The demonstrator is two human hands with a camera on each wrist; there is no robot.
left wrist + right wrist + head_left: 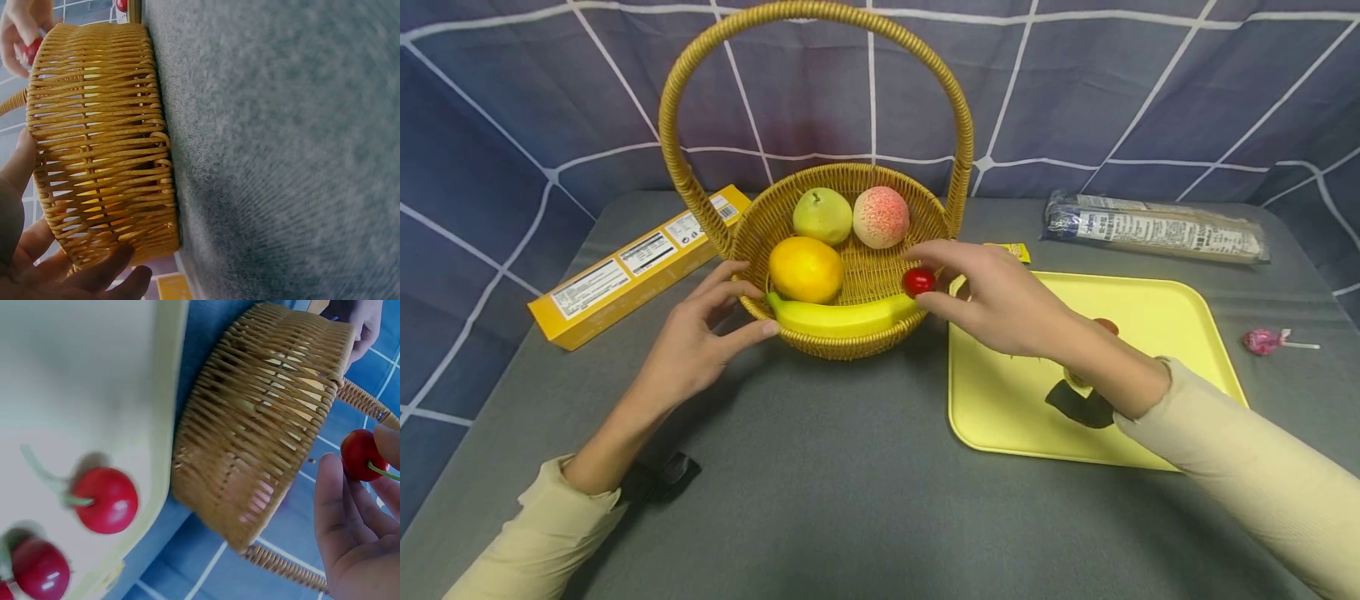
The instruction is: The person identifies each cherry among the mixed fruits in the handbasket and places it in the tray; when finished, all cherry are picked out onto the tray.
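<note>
A wicker basket (842,346) with a tall handle holds a green pear (822,216), a peach (881,217), a yellow lemon-like fruit (807,269) and a banana (842,318) along its front. My left hand (688,342) holds the basket's left end, thumb at the front rim and fingers around the side. Between thumb and fingers, my right hand (1000,296) pinches a red cherry (918,282) over the right front rim. Its green stem shows in the right wrist view. More cherries (109,500) lie on the yellow tray (1000,442), partly hidden by my right arm in the head view.
Left of the basket lies a long yellow box (640,262). A clear-wrapped package (1157,229) lies at the back right, and a lollipop (1262,341) is right of the tray. A small yellow packet (1017,252) sits behind the tray. Checked blue cloth (1075,92) hangs behind.
</note>
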